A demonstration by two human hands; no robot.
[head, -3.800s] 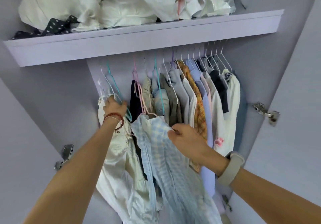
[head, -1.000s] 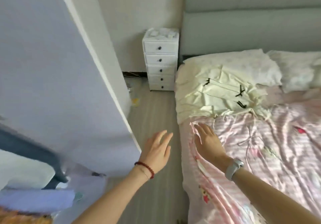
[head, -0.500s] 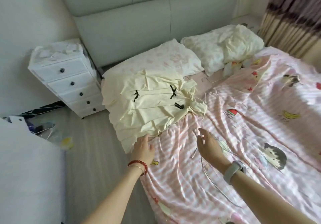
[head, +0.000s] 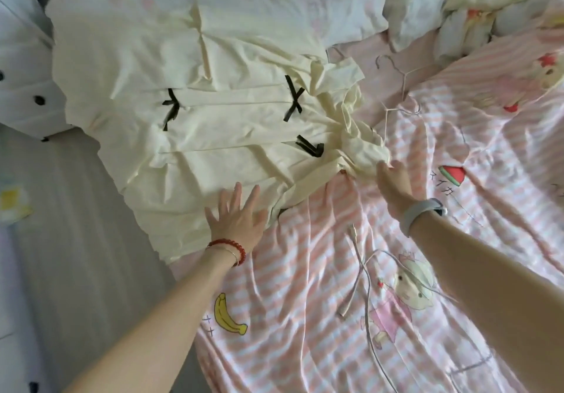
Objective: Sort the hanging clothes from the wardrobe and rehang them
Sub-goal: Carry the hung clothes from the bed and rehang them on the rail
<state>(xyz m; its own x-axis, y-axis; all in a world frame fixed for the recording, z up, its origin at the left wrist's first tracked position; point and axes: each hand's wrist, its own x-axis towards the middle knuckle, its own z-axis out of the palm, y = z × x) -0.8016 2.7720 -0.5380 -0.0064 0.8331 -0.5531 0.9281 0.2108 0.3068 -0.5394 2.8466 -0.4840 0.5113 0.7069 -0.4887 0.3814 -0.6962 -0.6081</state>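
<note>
With the cream dress [head: 213, 112] spread on the bed [head: 305, 316], left hand [head: 236, 220] pressing flat, right hand [head: 392, 179] reaching its crumpled edge, fingers unclear, likely gathering it toward the far-right hanger [head: 399, 84].

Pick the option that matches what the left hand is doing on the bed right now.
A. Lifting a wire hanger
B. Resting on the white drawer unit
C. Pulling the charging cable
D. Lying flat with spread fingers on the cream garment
D: the left hand lies with straight, spread fingers on the lower edge of the cream garment, and holds nothing.
</note>
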